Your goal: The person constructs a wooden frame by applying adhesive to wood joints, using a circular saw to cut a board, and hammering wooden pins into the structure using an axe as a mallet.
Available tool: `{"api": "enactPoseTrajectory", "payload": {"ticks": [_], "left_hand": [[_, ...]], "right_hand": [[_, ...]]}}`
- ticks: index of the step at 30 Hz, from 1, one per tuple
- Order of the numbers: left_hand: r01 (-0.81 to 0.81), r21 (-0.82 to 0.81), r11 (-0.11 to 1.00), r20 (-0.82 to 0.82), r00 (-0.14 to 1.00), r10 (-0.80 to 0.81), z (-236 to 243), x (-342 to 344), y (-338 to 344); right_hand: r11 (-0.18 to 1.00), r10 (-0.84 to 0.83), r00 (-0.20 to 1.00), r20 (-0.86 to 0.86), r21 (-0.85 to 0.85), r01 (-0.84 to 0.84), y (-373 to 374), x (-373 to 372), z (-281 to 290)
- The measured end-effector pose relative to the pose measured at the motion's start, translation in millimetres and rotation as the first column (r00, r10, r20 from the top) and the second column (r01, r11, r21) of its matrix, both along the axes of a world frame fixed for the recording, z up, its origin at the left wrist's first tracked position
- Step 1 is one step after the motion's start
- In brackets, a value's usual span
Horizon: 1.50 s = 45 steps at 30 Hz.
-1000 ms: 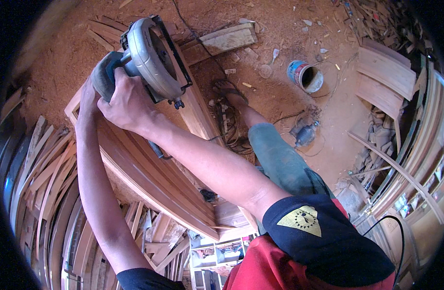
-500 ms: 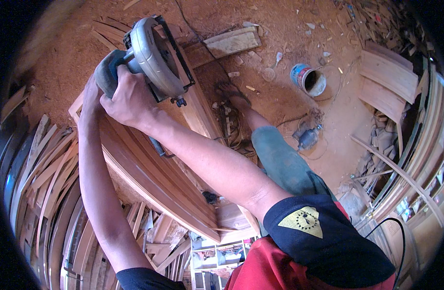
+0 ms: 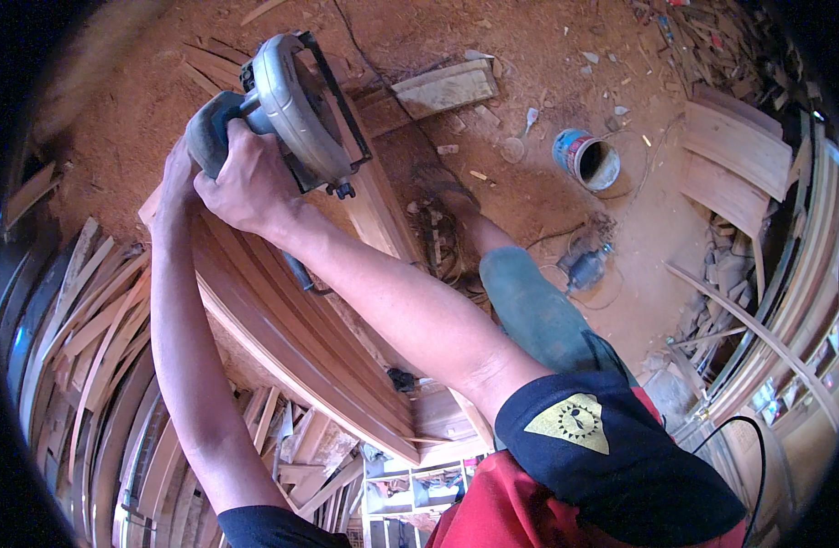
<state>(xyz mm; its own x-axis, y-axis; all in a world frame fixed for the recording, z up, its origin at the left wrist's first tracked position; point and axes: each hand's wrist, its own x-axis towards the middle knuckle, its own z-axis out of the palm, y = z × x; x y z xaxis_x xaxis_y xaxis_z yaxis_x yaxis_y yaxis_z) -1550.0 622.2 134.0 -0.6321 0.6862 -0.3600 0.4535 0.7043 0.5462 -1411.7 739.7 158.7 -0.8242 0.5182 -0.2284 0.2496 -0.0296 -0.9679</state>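
A grey circular saw (image 3: 284, 100) with a teal rear handle rests at the far end of a long wooden frame (image 3: 287, 320) of reddish boards. My right hand (image 3: 250, 183) is closed around the saw's handle, its thumb along the near side. Against the left side of the same handle, my left hand (image 3: 177, 178) grips it, most of its fingers hidden by the saw. Both arms reach forward, the right one crossing over the frame. The saw blade and its contact with the wood are mostly hidden under the guard.
Curved wooden strips (image 3: 90, 338) are stacked on the left. A paint bucket (image 3: 585, 160) lies tipped to the right, near a grey power tool (image 3: 585, 265). Beside the frame is my leg (image 3: 538, 301). A dark cord (image 3: 369, 55) runs across the dusty floor; curved panels (image 3: 734, 151) lean at right.
The whole view has shifted slightly. Both hands keep the same hold on the saw, which stays at the frame's far end.
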Motion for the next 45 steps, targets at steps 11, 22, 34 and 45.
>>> {"api": "enactPoseTrajectory", "payload": {"ticks": [11, 22, 34, 45], "left_hand": [[0.025, -0.002, 1.000, -0.012, 1.000, -0.025, 0.6, -16.5, -1.0], [0.076, -0.002, 0.997, -0.025, 0.997, -0.076, 2.3, -41.3, 11.0], [0.055, 0.047, 0.997, -0.430, 0.902, -0.029, 5.3, -17.5, -23.3], [-0.963, 0.182, 0.200, 0.090, 0.219, 0.972, 38.5, 416.1, -123.8]], "right_hand": [[1.000, -0.026, 0.999, -0.029, -0.011, 0.025, 4.1, -18.3, -4.9], [0.996, -0.075, 0.996, -0.037, 0.044, 0.077, 12.3, -48.9, -10.4], [0.995, 0.091, 0.953, -0.290, -0.015, -0.100, 3.4, -11.3, 8.4], [0.471, 0.882, 0.417, -0.219, 0.392, -0.790, 10.4, 192.5, 104.4]]}}
